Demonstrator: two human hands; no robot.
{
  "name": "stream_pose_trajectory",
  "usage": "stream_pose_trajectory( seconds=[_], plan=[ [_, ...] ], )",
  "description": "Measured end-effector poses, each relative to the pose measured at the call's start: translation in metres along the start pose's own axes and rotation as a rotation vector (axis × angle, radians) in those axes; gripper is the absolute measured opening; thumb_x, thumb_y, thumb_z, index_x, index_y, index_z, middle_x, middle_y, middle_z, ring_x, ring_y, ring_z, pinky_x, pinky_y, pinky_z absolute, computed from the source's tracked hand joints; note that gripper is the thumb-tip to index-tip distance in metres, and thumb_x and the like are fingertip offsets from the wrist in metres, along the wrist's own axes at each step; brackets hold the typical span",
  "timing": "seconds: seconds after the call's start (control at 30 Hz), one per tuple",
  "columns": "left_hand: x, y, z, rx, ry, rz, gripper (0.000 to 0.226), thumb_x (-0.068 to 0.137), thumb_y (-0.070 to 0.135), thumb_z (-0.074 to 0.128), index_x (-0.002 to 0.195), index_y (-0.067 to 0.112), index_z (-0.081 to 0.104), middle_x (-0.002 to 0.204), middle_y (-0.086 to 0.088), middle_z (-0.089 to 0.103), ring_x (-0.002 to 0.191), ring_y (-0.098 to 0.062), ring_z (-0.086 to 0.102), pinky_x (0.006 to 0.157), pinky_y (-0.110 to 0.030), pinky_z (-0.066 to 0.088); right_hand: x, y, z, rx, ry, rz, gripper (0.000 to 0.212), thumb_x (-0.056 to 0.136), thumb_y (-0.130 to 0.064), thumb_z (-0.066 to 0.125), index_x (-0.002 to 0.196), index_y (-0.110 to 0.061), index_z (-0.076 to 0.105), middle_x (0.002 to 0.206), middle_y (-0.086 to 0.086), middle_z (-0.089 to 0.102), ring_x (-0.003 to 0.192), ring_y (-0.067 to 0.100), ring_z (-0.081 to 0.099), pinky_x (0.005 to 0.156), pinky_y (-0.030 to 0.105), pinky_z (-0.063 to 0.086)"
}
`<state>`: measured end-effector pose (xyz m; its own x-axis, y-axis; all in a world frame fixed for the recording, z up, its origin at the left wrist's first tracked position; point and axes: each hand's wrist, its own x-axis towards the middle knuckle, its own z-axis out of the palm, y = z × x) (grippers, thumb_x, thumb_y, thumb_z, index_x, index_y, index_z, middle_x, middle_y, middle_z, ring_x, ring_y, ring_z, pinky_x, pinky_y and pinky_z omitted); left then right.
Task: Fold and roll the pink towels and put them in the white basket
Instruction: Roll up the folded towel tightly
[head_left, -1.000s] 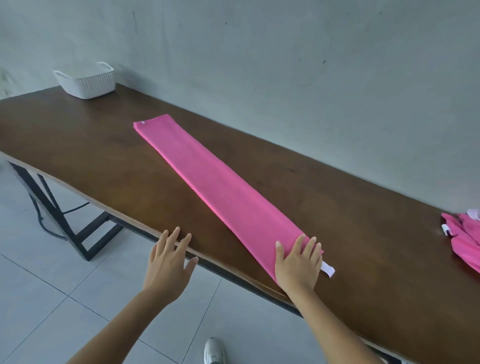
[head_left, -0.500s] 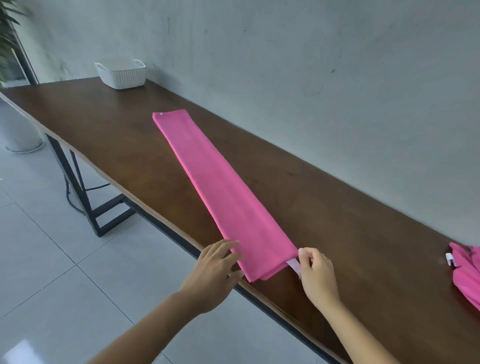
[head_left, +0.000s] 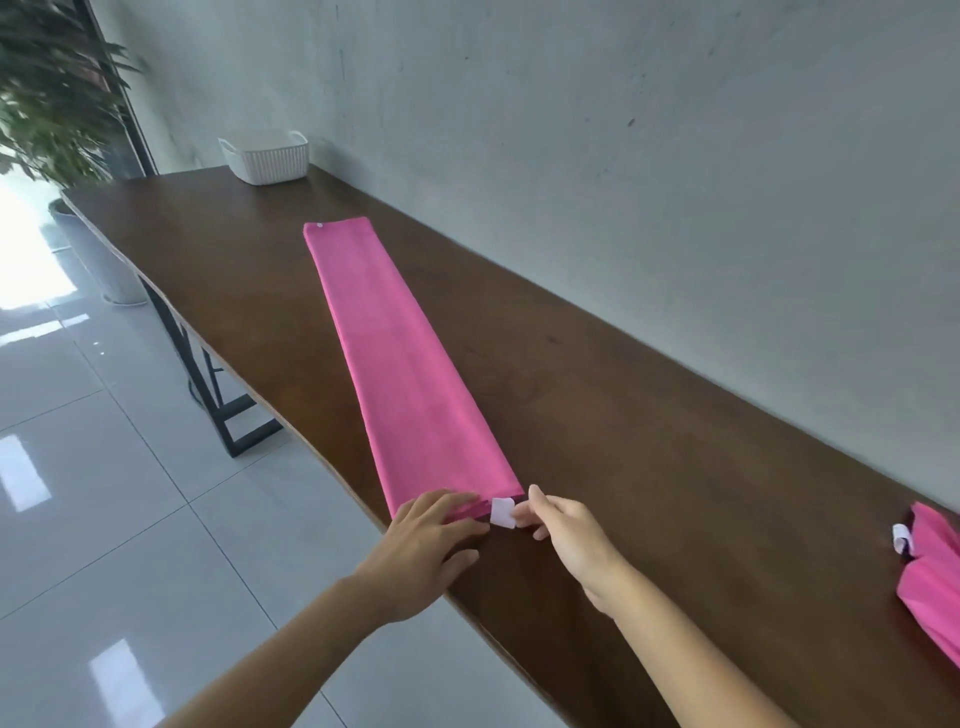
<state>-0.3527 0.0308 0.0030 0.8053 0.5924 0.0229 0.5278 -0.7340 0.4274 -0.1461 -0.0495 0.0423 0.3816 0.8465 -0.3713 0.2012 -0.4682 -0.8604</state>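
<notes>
A pink towel, folded into a long narrow strip, lies flat along the dark wooden table. My left hand rests with straight fingers on the strip's near end. My right hand pinches the white label sticking out of that same end. The white ribbed basket stands at the table's far end by the wall, well beyond the strip. More pink towel, crumpled and with a white tag, lies at the right edge of the view.
A grey wall runs along the table's far side. The table's front edge runs just under my hands, above a glossy tiled floor. A potted plant stands past the table's far left corner.
My left hand came from off the table's edge onto the towel's near end. My right hand lifted off the towel and took hold of the white label. The view swung left.
</notes>
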Motion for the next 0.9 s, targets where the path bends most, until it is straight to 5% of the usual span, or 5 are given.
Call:
stream_pose_trajectory(
  seconds=[0.1,0.33,0.53,0.8,0.9],
  plan=[
    [0.009,0.009,0.003,0.085,-0.036,-0.014,0.047,0.107,0.046,0.038,0.153,0.046,0.032,0.164,0.013,0.018,0.15,-0.015,0.012,0.123,-0.043,0.014,0.002,-0.007,-0.006,0.075,-0.041,0.0,0.04,0.109,-0.035,0.043,0.104,-0.015,0.078,0.099,-0.006,0.077,0.078,-0.006,0.065,0.065,0.008,0.043],
    [0.021,0.014,0.001,0.084,-0.033,-0.101,0.056,0.106,0.045,0.039,0.158,0.043,0.018,0.159,0.012,0.025,0.146,-0.016,0.019,0.121,-0.041,0.018,0.011,-0.005,-0.012,0.143,0.075,-0.069,0.031,0.106,-0.029,0.048,0.099,-0.019,0.076,0.099,-0.006,0.076,0.092,0.013,0.066,0.077,0.024,0.048],
    [0.032,0.008,0.002,0.133,-0.013,-0.127,0.052,0.105,0.052,0.037,0.155,0.042,0.029,0.153,0.012,0.028,0.143,-0.016,0.022,0.119,-0.04,0.022,0.027,-0.01,-0.02,-0.227,-0.151,-0.073,0.023,0.104,-0.04,0.049,0.119,-0.032,0.064,0.115,-0.01,0.063,0.11,0.006,0.058,0.091,0.026,0.046],
    [0.042,0.005,0.003,0.122,0.135,-0.111,0.041,0.104,0.051,0.04,0.14,0.037,0.053,0.139,0.009,0.043,0.126,-0.016,0.04,0.109,-0.033,0.034,0.049,-0.029,-0.01,-0.317,-0.142,0.01,0.021,0.096,-0.013,0.055,0.104,-0.023,0.071,0.11,-0.004,0.068,0.105,0.013,0.063,0.098,0.033,0.052],
    [0.045,0.004,0.002,0.088,0.183,-0.101,0.036,0.101,0.053,0.047,0.129,0.033,0.06,0.131,0.008,0.05,0.117,-0.016,0.046,0.1,-0.031,0.039,0.042,-0.036,-0.009,-0.179,-0.097,0.033,0.031,0.091,-0.003,0.05,0.103,-0.016,0.075,0.103,0.0,0.072,0.092,0.011,0.062,0.078,0.022,0.049]
  ],
)
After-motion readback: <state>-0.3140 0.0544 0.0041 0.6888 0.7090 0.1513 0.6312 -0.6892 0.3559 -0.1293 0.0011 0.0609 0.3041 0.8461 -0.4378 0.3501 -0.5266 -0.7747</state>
